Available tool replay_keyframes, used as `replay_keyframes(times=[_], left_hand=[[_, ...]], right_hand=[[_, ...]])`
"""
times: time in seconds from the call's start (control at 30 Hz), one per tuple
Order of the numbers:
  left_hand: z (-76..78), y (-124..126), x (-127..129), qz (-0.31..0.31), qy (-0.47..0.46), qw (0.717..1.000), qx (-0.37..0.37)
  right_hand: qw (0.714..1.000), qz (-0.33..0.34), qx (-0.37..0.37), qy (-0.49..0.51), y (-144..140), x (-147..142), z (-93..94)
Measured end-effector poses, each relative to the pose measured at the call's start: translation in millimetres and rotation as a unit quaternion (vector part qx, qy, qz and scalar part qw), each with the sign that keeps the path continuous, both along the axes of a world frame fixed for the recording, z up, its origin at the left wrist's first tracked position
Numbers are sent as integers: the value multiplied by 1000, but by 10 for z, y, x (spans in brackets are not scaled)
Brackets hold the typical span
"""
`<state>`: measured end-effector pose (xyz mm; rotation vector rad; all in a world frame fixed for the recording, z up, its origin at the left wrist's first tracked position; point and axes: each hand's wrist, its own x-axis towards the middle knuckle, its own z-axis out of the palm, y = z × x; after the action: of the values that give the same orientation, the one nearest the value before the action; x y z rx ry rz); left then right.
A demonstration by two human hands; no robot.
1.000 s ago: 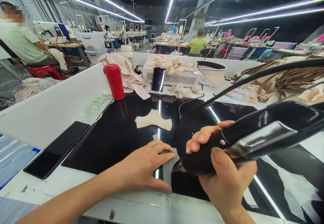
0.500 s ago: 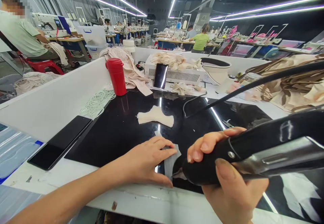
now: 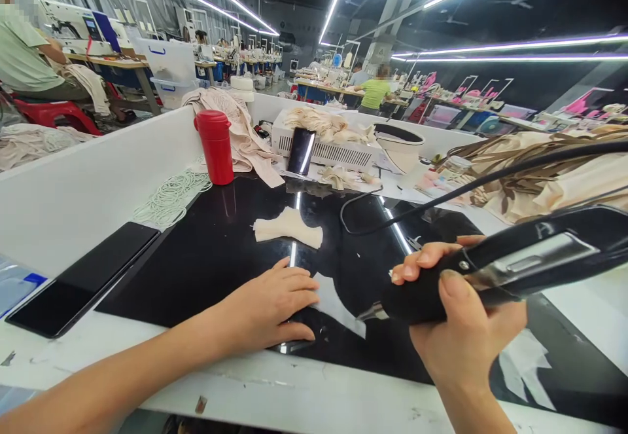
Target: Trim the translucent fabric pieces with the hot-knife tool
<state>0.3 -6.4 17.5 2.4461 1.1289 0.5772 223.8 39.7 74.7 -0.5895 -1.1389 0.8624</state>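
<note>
My left hand (image 3: 275, 303) lies flat with fingers apart on a glossy black sheet (image 3: 206, 283), its fingertips at the left edge of a thin whitish piece (image 3: 339, 306). In my right hand (image 3: 464, 336) is a black corded handheld tool (image 3: 524, 267) with a silver lever along its side. My fingers wrap round its front end. The tool's narrow metal tip points left, at the right edge of the whitish piece; whether it touches cannot be made out. Beyond my left hand sits a cream fabric piece (image 3: 288, 228) with a curved outline.
A phone (image 3: 86, 277) lies at the left, near pale elastic loops (image 3: 169, 197) and a red cup (image 3: 216, 149). A white vented box (image 3: 338, 152) stands behind. The tool's cord (image 3: 441, 201) loops across the right side. White scraps (image 3: 524, 365) lie front right. People sit at machines beyond.
The tool and my right hand have shifted right and up a little. The whitish piece now lies angled, its near end swung right. My left hand has drawn left, uncovering more of it.
</note>
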Motion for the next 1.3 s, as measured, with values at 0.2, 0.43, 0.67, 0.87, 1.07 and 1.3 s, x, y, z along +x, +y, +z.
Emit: replay_keyframes(times=[0.2,0.43,0.67,0.87,1.07,1.3], left_hand=[[8,-23,21,-21,12,1000,3],[57,-27,23,-34,43,998,-9],[89,-28,28,-33,46,998,-12],[68,-33,30,-33,25,999,-4],[43,-36,20,-30,28,999,-8],[63,0,9,-36,11,999,3]], right_hand=[[999,-34,3,-5,80,54,8],[999,-28,8,23,38,-84,57],[999,49,10,5,-86,-258,-15],[998,60,10,-9,-98,-250,-77],[997,71,16,-6,-120,-220,-87],[997,79,17,-10,-107,-221,-81]])
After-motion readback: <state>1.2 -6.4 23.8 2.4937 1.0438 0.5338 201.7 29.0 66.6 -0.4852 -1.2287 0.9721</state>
